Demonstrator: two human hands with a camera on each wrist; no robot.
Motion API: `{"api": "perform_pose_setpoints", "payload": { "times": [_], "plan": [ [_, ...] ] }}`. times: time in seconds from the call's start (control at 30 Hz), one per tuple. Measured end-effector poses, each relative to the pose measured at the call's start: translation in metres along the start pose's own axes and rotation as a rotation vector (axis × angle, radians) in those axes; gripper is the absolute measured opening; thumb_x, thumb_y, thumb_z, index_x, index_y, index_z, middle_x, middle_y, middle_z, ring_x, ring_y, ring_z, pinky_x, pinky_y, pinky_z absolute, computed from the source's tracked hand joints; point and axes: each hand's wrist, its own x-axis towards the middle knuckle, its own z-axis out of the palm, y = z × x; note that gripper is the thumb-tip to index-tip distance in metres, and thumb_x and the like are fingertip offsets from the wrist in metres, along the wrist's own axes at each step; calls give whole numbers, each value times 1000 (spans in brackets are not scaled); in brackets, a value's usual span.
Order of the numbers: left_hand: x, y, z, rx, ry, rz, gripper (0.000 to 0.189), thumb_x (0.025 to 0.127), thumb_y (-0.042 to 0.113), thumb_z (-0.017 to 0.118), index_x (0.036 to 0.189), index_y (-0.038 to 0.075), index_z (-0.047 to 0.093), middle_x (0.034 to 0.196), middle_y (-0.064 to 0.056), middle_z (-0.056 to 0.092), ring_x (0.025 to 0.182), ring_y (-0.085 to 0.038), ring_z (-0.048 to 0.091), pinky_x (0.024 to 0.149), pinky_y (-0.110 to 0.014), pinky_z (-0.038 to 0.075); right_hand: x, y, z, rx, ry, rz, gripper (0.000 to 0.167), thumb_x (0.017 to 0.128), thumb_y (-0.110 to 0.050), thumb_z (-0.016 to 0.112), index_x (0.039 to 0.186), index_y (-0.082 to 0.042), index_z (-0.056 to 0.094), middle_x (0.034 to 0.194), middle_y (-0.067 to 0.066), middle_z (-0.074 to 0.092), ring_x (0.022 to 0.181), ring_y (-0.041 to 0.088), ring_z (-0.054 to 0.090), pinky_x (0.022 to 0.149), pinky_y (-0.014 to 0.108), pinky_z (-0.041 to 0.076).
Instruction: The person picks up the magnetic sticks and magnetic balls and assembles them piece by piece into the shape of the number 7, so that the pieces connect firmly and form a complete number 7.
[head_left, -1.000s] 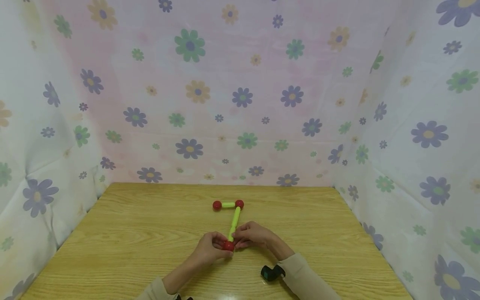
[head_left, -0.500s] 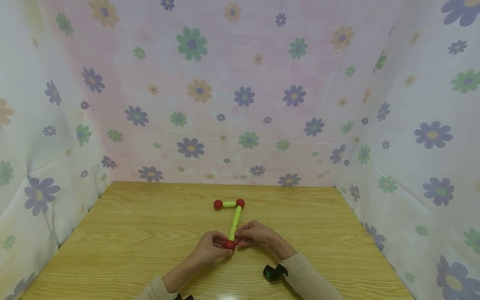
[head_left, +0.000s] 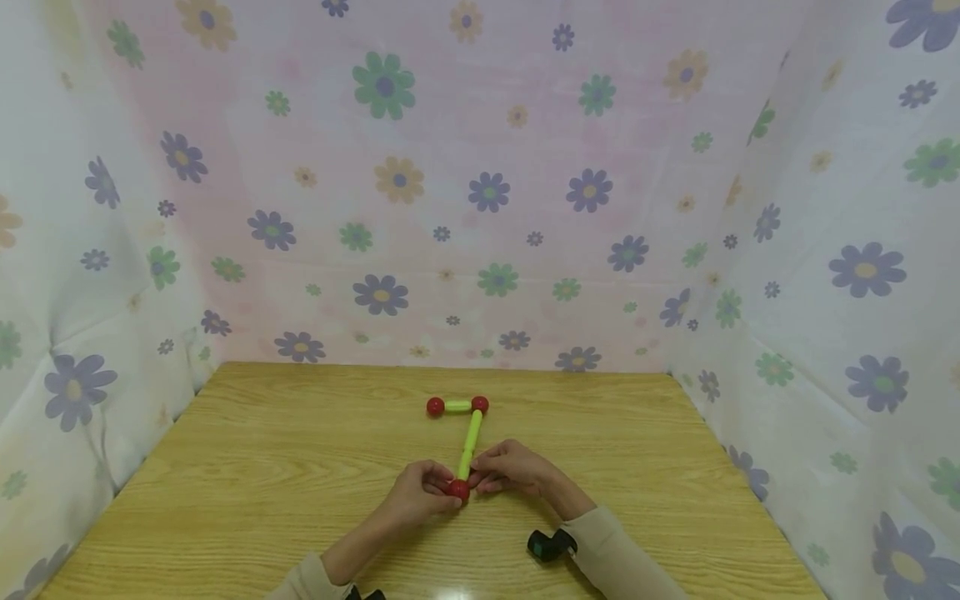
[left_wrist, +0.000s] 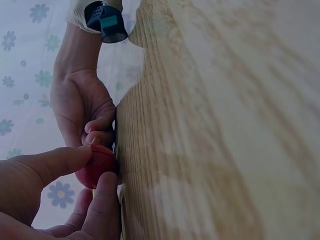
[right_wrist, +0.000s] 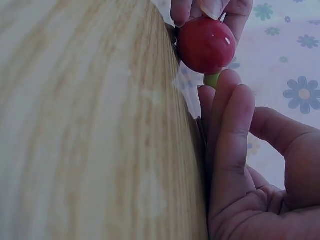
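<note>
My left hand [head_left: 412, 492] pinches a glossy red ball [head_left: 458, 490] between thumb and fingers at the near end of a toy figure on the wooden table. From that ball a yellow-green rod [head_left: 470, 446], with a notch partway along it, runs away to a second red ball [head_left: 480, 405]. A shorter yellow-green rod [head_left: 457, 407] joins this one to a third red ball [head_left: 435, 407] on the left. My right hand [head_left: 517, 468] pinches the long rod's near end, right beside the held ball. In the right wrist view, fingertips [right_wrist: 231, 82] cover most of the rod below the ball [right_wrist: 206, 45].
The wooden table [head_left: 300, 433] reaches back to a flower-printed cloth [head_left: 435, 250], which also rises on both sides. A black wrist device [head_left: 551, 546] sits at the right sleeve, close over the tabletop. Another dark device [head_left: 365, 593] shows at the left sleeve.
</note>
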Motion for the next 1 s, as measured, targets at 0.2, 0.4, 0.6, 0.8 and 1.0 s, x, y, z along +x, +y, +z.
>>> {"api": "perform_pose_setpoints", "payload": {
  "times": [0.2, 0.4, 0.6, 0.8, 1.0],
  "plan": [
    [1, -1, -1, 20, 18, -22, 39, 85, 0, 81, 117, -10, 60, 104, -15, 66, 88, -17, 64, 79, -31, 56, -2, 0, 1, -39, 9, -3, 31, 106, -19, 60, 113, 8, 73, 89, 4, 78, 72, 6, 71, 66, 19, 58],
    [0, -3, -5, 40, 12, -41, 43, 84, 0, 81, 120, -10, 60, 106, -15, 67, 90, -17, 65, 81, -34, 57, -7, 1, 0, -116, -13, -12, 33, 107, -26, 58, 116, 2, 72, 94, 4, 78, 76, 9, 72, 65, 21, 58],
    [1, -5, -11, 3, -25, -37, 44, 84, 0, 80, 121, -11, 59, 105, -16, 66, 88, -17, 66, 78, -33, 57, -12, 0, -4, -102, -38, -18, 40, 108, -26, 56, 132, 4, 64, 101, 8, 78, 80, 11, 73, 69, 24, 60],
    [3, -7, -18, -24, -68, -71, 45, 86, 4, 81, 123, -9, 59, 103, -13, 67, 86, -16, 66, 76, -30, 57, -16, 1, -12, -98, -42, -42, 43, 108, -24, 58, 138, 6, 59, 108, 11, 76, 84, 13, 73, 71, 26, 61],
    [3, -9, -28, -24, -121, -43, 48, 89, 5, 77, 129, -12, 56, 106, -15, 69, 89, -17, 68, 78, -34, 60, -22, 3, -25, -146, -40, -90, 44, 108, -24, 57, 140, 7, 57, 118, 14, 74, 91, 17, 73, 76, 30, 62]
  ]
}}
